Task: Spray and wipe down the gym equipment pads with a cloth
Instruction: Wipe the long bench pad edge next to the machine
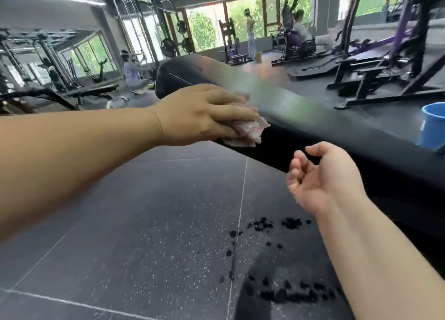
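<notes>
I keep left hand (204,112) gripping bunched cloth (250,131), pressed onto near edge of long black pad (313,117): wiping hold, I judge. Right hand (322,177) empty, fingers loosely curled, palm up beside pad. Bucket (433,124) stands beyond, probably for rinsing.

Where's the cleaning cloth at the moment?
Head view, just left of centre: the pink-and-white cloth is in the left hand, pressed against the near edge of the long black pad.

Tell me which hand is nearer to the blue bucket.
Right. The right hand hovers open, below and left of the blue bucket, across the pad from it; the left hand grips the cloth on the pad, much farther left.
</notes>
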`<state>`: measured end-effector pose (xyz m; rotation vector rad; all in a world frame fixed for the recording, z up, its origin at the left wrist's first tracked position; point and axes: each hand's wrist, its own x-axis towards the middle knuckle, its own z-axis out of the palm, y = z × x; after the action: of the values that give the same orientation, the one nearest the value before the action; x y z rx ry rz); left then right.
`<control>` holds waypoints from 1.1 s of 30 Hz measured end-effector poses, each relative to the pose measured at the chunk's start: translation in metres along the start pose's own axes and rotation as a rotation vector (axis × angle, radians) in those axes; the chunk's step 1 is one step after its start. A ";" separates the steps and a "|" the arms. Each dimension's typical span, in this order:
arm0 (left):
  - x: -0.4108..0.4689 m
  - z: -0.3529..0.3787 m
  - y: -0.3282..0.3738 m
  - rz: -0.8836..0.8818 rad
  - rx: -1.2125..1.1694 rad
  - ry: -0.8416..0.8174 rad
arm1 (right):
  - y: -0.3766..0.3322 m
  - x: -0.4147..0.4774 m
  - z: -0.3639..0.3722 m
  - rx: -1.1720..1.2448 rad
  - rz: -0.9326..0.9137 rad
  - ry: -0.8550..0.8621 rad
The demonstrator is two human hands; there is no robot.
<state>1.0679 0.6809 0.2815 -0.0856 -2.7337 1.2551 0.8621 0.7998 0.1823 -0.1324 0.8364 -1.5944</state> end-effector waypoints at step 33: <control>0.137 0.043 0.126 -2.036 -0.382 1.050 | -0.033 0.065 0.093 -1.442 -0.830 -0.542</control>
<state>0.9256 0.7451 0.1718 1.1769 -0.9218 -0.0797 0.8703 0.7001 0.2448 -2.0351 1.4114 -1.1948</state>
